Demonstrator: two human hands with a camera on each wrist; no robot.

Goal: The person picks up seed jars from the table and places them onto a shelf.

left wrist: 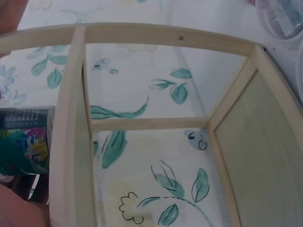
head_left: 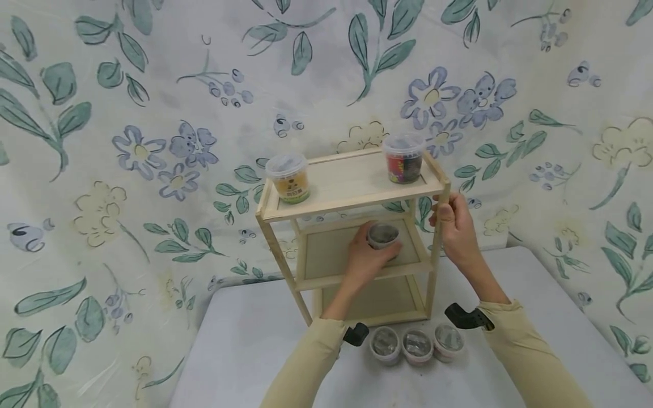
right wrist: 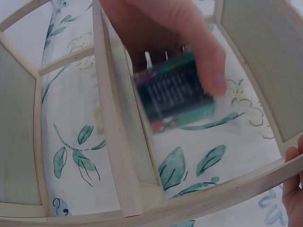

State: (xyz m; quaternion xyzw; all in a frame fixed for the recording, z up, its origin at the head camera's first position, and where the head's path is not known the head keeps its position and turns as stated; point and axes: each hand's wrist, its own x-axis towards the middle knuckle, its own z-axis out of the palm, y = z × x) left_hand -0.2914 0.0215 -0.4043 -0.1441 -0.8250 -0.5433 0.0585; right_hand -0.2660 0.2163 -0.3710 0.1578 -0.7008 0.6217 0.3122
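Observation:
A small clear plastic tub with a dark green printed label [right wrist: 173, 92] is held by my left hand [head_left: 363, 256], fingers and thumb round its sides. In the head view this tub [head_left: 383, 233] is at the middle shelf [head_left: 326, 252] of a three-tier wooden rack [head_left: 352, 200]; whether its base touches the shelf I cannot tell. The left wrist view catches just part of the tub [left wrist: 24, 142], beyond a wooden shelf edge. My right hand [head_left: 457, 231] grips the rack's right front post [head_left: 437, 249], thumb in front.
On the top shelf stand a yellow-labelled tub [head_left: 289, 180] at the left and a red-and-black one [head_left: 403, 161] at the right. Three lidded tubs [head_left: 417, 345] stand in a row on the white table [head_left: 229, 351], before the rack. Behind hangs a floral cloth [head_left: 306, 102].

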